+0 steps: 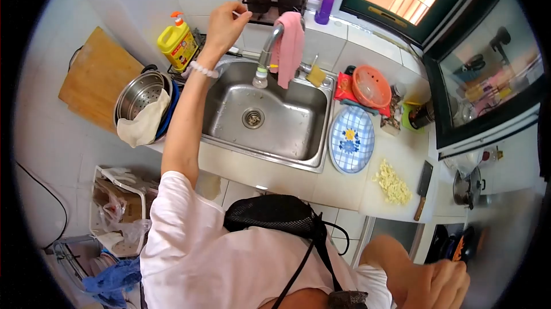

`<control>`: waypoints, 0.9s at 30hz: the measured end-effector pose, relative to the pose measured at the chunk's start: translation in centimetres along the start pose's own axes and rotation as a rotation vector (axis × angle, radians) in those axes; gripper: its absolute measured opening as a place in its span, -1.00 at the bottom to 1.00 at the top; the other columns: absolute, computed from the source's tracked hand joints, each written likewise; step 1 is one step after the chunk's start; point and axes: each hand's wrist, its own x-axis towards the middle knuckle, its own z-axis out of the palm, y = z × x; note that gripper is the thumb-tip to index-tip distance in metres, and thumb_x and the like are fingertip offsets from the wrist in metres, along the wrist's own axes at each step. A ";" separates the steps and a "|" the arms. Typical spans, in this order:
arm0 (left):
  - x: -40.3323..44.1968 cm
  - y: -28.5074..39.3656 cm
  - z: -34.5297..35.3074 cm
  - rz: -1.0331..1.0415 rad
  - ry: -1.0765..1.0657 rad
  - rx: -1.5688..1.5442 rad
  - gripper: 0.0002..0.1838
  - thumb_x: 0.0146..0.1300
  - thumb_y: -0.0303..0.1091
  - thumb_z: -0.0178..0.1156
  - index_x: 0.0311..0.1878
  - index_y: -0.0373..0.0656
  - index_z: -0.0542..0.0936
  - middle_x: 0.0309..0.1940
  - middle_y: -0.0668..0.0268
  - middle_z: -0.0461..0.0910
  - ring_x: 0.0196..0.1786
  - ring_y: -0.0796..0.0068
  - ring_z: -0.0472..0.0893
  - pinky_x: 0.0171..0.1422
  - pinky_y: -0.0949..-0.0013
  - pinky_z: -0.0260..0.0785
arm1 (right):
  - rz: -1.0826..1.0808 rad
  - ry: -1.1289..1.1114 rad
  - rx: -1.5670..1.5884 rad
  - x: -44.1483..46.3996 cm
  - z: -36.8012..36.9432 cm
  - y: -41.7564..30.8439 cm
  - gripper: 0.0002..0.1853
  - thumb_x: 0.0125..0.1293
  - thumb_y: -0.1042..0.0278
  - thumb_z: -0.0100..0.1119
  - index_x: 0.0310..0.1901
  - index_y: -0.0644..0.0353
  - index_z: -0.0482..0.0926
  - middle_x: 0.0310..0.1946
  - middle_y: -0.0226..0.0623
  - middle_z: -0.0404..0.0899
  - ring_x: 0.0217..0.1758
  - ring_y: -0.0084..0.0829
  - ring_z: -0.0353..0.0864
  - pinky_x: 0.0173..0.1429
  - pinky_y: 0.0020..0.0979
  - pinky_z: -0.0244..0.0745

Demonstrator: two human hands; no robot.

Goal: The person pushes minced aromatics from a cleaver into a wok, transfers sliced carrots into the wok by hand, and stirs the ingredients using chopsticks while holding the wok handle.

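Note:
My left hand (227, 24), with a beaded bracelet at the wrist, is raised beyond the sink's back left corner. Its thumb and fingers are pinched together beside the black utensil holder (258, 0); anything between them is too small to make out. Low at the right, my right hand (439, 286) is close to my body with its fingers curled, and its underside is hidden. Below and right of the left hand, a pink cloth (288, 47) hangs over the faucet (268, 50). The steel sink (272, 131) has some bits at its drain.
A blue checked plate (351, 139) stands right of the sink. Chopped pale pieces (393, 184) and a cleaver (423, 188) lie on a white board. A yellow bottle (177, 43), steamer pot (138, 99) and wooden board (94, 79) are at left. An open window (488, 62) juts in.

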 end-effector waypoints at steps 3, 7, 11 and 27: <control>2.8 -2.9 0.6 -0.035 0.032 -0.004 -0.78 0.09 -0.30 0.24 -0.34 -0.31 0.63 -0.42 0.12 0.64 -0.37 0.26 0.63 -0.23 0.28 0.44 | -0.061 0.437 -0.274 -2.9 1.5 3.2 -0.70 0.31 0.06 0.16 -0.43 0.08 0.44 -0.51 -0.31 0.45 -0.44 -0.55 0.35 -0.29 -0.51 0.33; 6.7 -6.2 1.2 -0.085 0.108 -0.049 -0.78 0.08 -0.30 0.24 -0.33 -0.29 0.64 -0.43 0.13 0.65 -0.35 0.24 0.64 -0.19 0.29 0.45 | 0.113 1.145 -0.826 -10.5 0.9 5.2 -0.53 0.32 0.15 0.11 -0.68 0.11 0.20 -0.84 -0.47 0.16 -0.83 -0.63 0.07 -0.69 -0.54 0.05; 11.0 -7.9 1.6 -0.059 0.257 -0.076 -0.78 0.07 -0.30 0.22 -0.31 -0.26 0.66 -0.43 0.13 0.66 -0.33 0.23 0.65 -0.17 0.30 0.46 | 0.653 1.552 -1.158 -25.1 2.0 6.3 -0.54 0.31 0.24 0.14 -0.67 0.10 0.16 -0.82 -0.49 0.13 -0.80 -0.68 0.01 -0.69 -0.55 -0.15; 17.7 -11.7 2.9 -0.164 0.490 -0.398 -0.80 0.04 -0.48 0.24 -0.24 -0.34 0.62 -0.49 0.26 0.61 -0.61 0.50 0.54 -0.47 0.47 0.41 | 0.942 2.330 -0.748 -43.2 8.7 8.1 -0.58 0.32 0.30 0.11 -0.68 0.07 0.24 -0.85 -0.38 0.27 -0.85 -0.53 0.26 -0.79 -0.50 0.17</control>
